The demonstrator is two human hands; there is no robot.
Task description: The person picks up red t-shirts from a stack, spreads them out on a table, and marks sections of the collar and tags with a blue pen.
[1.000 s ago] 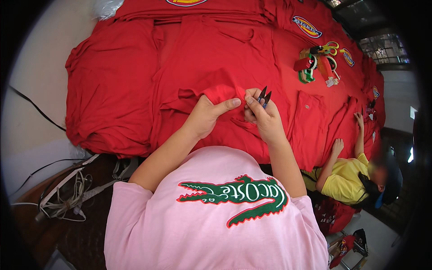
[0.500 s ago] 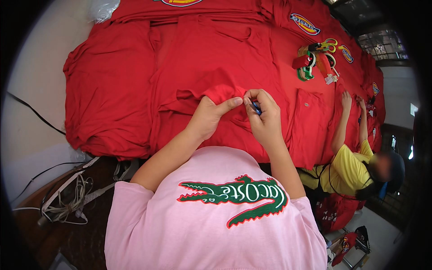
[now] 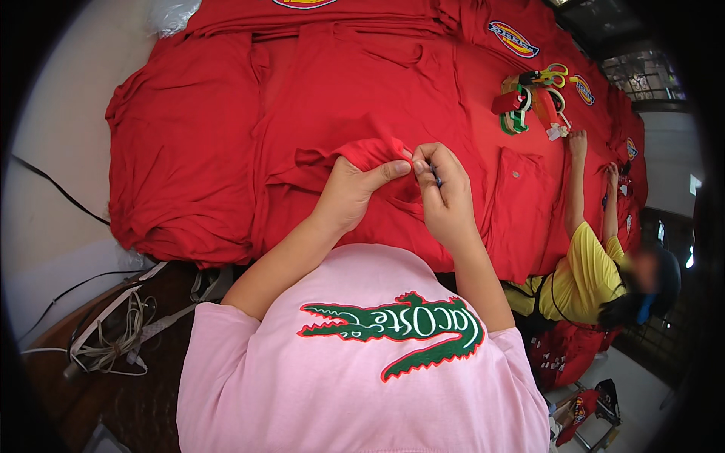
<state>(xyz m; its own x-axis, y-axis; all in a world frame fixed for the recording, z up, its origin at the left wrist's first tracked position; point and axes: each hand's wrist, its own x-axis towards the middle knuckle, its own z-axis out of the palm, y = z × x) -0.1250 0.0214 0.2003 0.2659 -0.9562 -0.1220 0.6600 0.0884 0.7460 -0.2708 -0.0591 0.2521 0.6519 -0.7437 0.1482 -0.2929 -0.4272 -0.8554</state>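
A red shirt [image 3: 355,98] lies spread in front of me, with a bunched part of its cloth lifted at the near side. My left hand [image 3: 349,192] is closed on that fold, thumb pressed along the fabric. Close beside it, my right hand [image 3: 450,192] has its fingertips pinched at the same edge of cloth. Within the right hand's fingers sits a small dark-and-blue tool [image 3: 436,176], mostly hidden, so its kind cannot be made out.
Red shirts with oval patches [image 3: 513,39] cover the table. Tape dispensers [image 3: 514,117] and yellow-handled scissors [image 3: 555,74] lie at the far right. A person in yellow [image 3: 593,264] reaches over the table's right side. Cables [image 3: 113,343] hang at the lower left.
My right hand has shifted slightly and turned, its fingertips still by the cloth edge. The lifted fold has gathered more. The person in yellow has reached one hand farther, toward the tape dispensers.
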